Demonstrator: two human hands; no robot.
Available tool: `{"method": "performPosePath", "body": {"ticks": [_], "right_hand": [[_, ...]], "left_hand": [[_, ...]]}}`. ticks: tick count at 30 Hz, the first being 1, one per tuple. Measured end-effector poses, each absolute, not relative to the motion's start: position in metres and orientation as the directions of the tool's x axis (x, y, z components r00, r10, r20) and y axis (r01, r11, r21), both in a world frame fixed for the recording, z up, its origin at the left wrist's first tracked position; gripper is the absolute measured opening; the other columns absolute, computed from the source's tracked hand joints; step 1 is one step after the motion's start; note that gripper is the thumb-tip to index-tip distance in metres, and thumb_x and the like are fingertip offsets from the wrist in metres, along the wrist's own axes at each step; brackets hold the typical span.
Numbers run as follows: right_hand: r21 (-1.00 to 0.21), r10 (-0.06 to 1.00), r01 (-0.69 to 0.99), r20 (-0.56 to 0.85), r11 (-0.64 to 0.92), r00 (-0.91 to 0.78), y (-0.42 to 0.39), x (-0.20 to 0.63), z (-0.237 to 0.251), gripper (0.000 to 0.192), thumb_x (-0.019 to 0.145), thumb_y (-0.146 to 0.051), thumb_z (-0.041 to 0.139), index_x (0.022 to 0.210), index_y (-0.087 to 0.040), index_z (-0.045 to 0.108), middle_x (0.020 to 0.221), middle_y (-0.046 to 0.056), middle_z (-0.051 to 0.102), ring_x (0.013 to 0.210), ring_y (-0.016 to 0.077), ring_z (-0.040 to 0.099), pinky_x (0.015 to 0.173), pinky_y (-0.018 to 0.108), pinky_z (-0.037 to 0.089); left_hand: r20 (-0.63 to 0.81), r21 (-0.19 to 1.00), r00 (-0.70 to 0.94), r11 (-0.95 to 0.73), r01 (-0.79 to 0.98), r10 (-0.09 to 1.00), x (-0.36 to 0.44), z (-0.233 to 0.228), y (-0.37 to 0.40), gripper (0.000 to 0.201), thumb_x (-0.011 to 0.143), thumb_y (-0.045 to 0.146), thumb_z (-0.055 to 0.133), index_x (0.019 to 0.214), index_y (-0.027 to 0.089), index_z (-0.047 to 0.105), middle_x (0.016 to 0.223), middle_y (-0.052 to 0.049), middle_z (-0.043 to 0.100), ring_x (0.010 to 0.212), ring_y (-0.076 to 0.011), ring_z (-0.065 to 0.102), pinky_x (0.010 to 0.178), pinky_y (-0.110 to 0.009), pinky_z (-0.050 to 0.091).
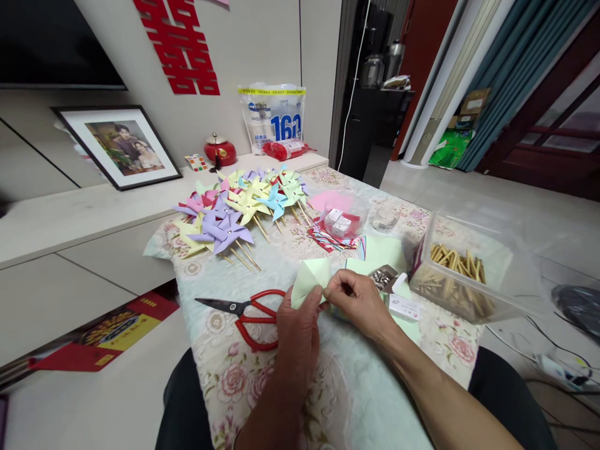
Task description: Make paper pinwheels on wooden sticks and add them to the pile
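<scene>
**Both hands pinching a pale green paper at the middle of the frame**

Knees in dark cloth are showing at the bottom edge, under the floral tablecloth point(244, 375). Above them the left hand point(297, 334) and right hand point(359, 303) are meeting at frame centre, both closed in a pinch on the paper point(312, 278). Left fingers are curling up from below; right fingertips point(334, 289) are pressing on its right corner. That paper is sitting directly between and just above the hands, its folded flap pointing toward the upper left, so neither hand is nearer; both are touching it. It is looking thin, matte and creased into a triangular shape.

Just left of the left hand, scissors point(248, 315) are lying flat, red looped handles near the hand and dark blades pointing left. Just right of the right hand, a small white box point(404, 306) is resting on more green sheets, with a cluster of small metal pieces point(382, 277) beside it, too small to make out. Farther right, a clear plastic tub point(469, 281) is holding wooden sticks point(457, 262), lying roughly toward the upper left.

Beyond the hands, in the upper middle, finished pinwheels point(239, 209) in yellow, purple, pink and blue are lying heaped, sticks fanning toward the lower right. Near them a clear round dish point(342, 219) is holding small white boxes. A framed photo point(122, 147) is leaning at upper left.
</scene>
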State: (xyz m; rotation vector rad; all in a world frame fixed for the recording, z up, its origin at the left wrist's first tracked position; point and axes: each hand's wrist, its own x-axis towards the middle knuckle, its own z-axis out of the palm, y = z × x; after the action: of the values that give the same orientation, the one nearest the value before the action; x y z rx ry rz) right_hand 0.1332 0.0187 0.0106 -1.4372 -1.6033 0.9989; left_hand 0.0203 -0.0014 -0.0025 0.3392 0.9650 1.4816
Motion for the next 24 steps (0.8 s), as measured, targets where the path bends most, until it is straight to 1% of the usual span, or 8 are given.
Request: {"method": "performPosePath", "body": {"ticks": [4,9,12,14,16,19,21,24], "right_hand": [[-0.913,0.997,0.403,0.028,0.057,-0.079,0.018,0.131,0.01,0.017,0.074,-0.031,0.059,0.063,-0.018,0.06,0.058,-0.002,0.058,0.055,0.0119,0.046,0.053,0.024,0.034],[-0.921,0.993,0.385,0.013,0.058,-0.118,0.018,0.133,0.01,0.018,0.076,-0.031,0.061,0.066,-0.017,0.063,0.063,0.0,0.062,0.057,0.0121,0.047,0.054,0.024,0.035],[-0.947,0.995,0.31,0.068,0.088,-0.074,0.022,0.143,0.013,0.021,0.077,-0.037,0.066,0.07,-0.017,0.065,0.065,0.0,0.06,0.059,0.0129,0.048,0.057,0.025,0.037],[-0.958,0.988,0.247,0.155,0.145,0.02,0.026,0.154,0.016,0.023,0.078,-0.04,0.068,0.082,-0.017,0.068,0.074,0.001,0.062,0.067,0.0147,0.053,0.063,0.026,0.041],[-0.955,0.972,0.224,0.22,0.196,0.087,0.031,0.165,0.019,0.031,0.08,-0.04,0.069,0.101,-0.018,0.069,0.089,0.004,0.066,0.08,0.0178,0.057,0.07,0.028,0.044],[-0.97,0.982,0.157,0.19,0.186,0.014,0.034,0.177,0.022,0.046,0.083,-0.041,0.068,0.123,-0.019,0.063,0.105,0.007,0.067,0.094,0.0203,0.059,0.078,0.03,0.045],[-0.989,0.989,0.091,0.105,0.115,-0.102,0.033,0.178,0.023,0.053,0.084,-0.041,0.068,0.131,-0.018,0.059,0.096,0.005,0.067,0.087,0.0182,0.059,0.075,0.029,0.045],[-0.997,0.969,0.077,-0.02,-0.001,-0.245,0.029,0.174,0.024,0.064,0.083,-0.039,0.07,0.141,-0.018,0.052,0.072,-0.004,0.058,0.065,0.013,0.053,0.059,0.025,0.038]], "left_hand": [[-0.346,0.752,-0.239,0.116,-0.648,0.907,0.023,-0.004,0.0,0.036,0.061,0.021,0.079,0.093,0.018,0.065,0.086,-0.003,0.072,0.076,-0.0182,0.066,0.068,-0.029,0.054],[-0.333,0.819,-0.274,0.133,-0.558,0.902,0.017,-0.008,0.002,0.034,0.062,0.024,0.08,0.092,0.018,0.065,0.081,0.0,0.07,0.069,-0.016,0.062,0.061,-0.026,0.05],[-0.359,0.839,-0.268,0.184,-0.512,0.894,0.009,-0.006,0.005,0.034,0.06,0.024,0.079,0.091,0.019,0.065,0.077,0.001,0.068,0.063,-0.015,0.06,0.057,-0.026,0.048],[-0.373,0.838,-0.236,0.216,-0.501,0.897,0.004,-0.004,0.006,0.032,0.059,0.023,0.079,0.087,0.019,0.064,0.075,0.0,0.067,0.06,-0.0141,0.058,0.054,-0.025,0.046],[-0.375,0.838,-0.168,0.256,-0.483,0.912,0.0,-0.001,0.006,0.033,0.057,0.022,0.08,0.086,0.018,0.065,0.076,-0.001,0.067,0.06,-0.0131,0.057,0.052,-0.023,0.045],[-0.382,0.839,-0.072,0.313,-0.446,0.921,-0.004,0.002,0.005,0.037,0.056,0.022,0.082,0.089,0.016,0.066,0.079,-0.003,0.068,0.061,-0.0128,0.058,0.051,-0.022,0.046],[-0.38,0.847,-0.024,0.338,-0.41,0.925,-0.005,0.001,0.004,0.039,0.056,0.023,0.083,0.091,0.015,0.067,0.078,-0.003,0.068,0.061,-0.0128,0.058,0.051,-0.022,0.046],[-0.34,0.892,0.017,0.328,-0.31,0.94,-0.008,-0.004,0.004,0.041,0.059,0.026,0.082,0.095,0.015,0.066,0.074,-0.001,0.067,0.06,-0.0126,0.057,0.052,-0.022,0.047]]}}
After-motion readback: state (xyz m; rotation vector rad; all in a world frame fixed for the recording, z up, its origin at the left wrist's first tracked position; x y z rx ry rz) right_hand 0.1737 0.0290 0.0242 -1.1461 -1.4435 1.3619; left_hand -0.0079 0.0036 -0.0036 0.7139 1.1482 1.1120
